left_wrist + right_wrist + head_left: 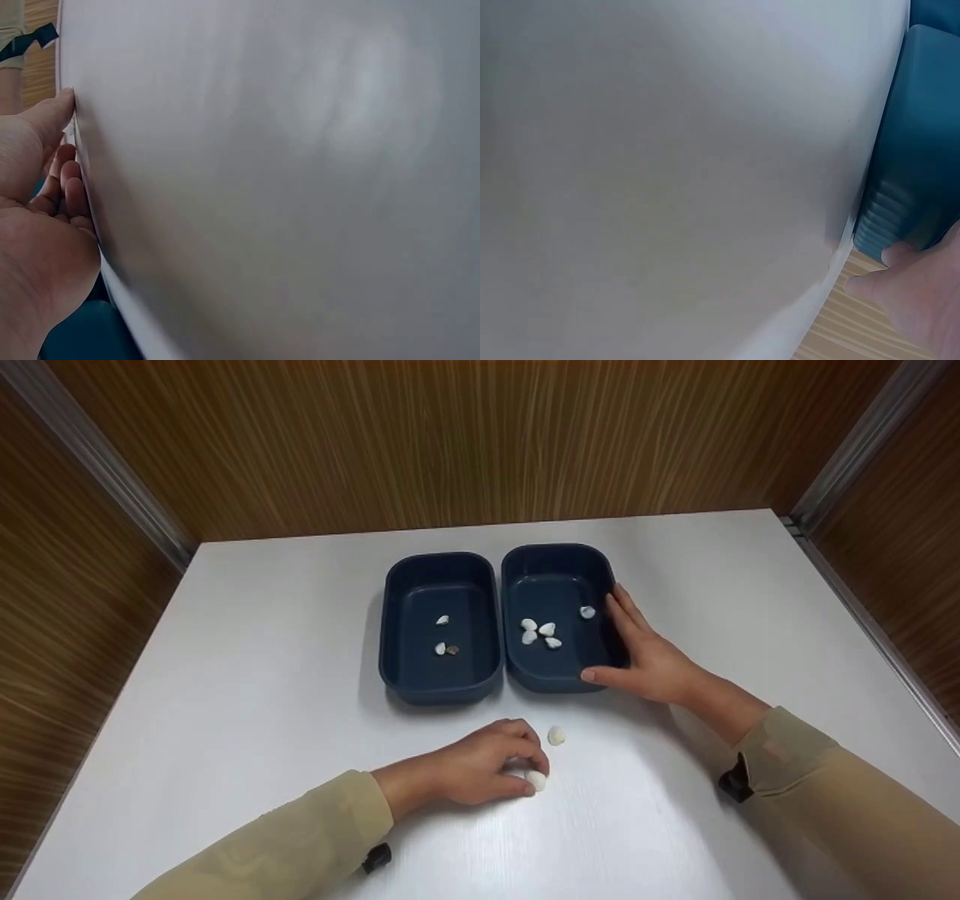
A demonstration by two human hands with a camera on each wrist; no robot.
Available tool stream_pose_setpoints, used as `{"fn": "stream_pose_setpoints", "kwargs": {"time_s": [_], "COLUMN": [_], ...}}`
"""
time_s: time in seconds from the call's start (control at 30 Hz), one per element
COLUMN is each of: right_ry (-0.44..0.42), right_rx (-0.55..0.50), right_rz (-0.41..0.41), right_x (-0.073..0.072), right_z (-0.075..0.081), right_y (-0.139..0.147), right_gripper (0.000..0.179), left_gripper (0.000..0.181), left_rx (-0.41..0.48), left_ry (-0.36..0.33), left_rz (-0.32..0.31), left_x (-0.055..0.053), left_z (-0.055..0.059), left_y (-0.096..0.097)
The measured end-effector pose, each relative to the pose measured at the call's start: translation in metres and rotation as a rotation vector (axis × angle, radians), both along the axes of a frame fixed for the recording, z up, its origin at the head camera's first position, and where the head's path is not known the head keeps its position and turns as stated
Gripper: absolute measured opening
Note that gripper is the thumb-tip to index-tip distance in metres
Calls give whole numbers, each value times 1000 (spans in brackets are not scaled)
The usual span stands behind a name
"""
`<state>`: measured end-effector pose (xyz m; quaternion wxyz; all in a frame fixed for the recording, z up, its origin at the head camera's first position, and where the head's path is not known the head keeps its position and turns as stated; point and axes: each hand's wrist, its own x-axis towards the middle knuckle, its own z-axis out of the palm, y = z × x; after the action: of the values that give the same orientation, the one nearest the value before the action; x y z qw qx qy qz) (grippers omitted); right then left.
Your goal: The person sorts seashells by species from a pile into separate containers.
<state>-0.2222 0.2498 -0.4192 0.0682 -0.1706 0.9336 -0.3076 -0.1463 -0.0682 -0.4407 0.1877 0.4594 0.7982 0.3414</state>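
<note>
On the white table my left hand [491, 761] pinches a white seashell [536, 780] between thumb and fingers. A second pale seashell [556, 736] lies just beyond its fingertips. My right hand [660, 664] rests against the right side and near corner of the right dark blue bin [562, 684], fingers spread and fairly straight. Several white seashells [547, 629] lie in that bin. In the left wrist view, the left hand [45, 172] hides most of its shell. In the right wrist view, the right hand [915, 292] touches the bin's wall [911, 150].
A matching left dark blue bin [442, 695] stands beside the right one, holding two white shells [442, 620] and a brown shell [452, 650]. Wood-grain panels [480, 442] enclose the table [247, 660] at the back and sides.
</note>
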Motion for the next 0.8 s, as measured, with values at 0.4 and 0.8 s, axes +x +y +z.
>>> {"fn": "stream_pose_setpoints", "kwargs": {"time_s": [0.4, 0.8], "right_ry": [15, 17], "right_rx": [3, -1], "right_rz": [13, 17], "right_x": [1, 1], "right_z": [0, 2], "right_y": [1, 0], "right_gripper": [120, 119], "left_gripper": [17, 13], "left_rx": [-13, 14], "left_ry": [-59, -121], "left_rz": [35, 40], "left_x": [3, 0], "left_z": [5, 8], "left_y": [3, 7]}}
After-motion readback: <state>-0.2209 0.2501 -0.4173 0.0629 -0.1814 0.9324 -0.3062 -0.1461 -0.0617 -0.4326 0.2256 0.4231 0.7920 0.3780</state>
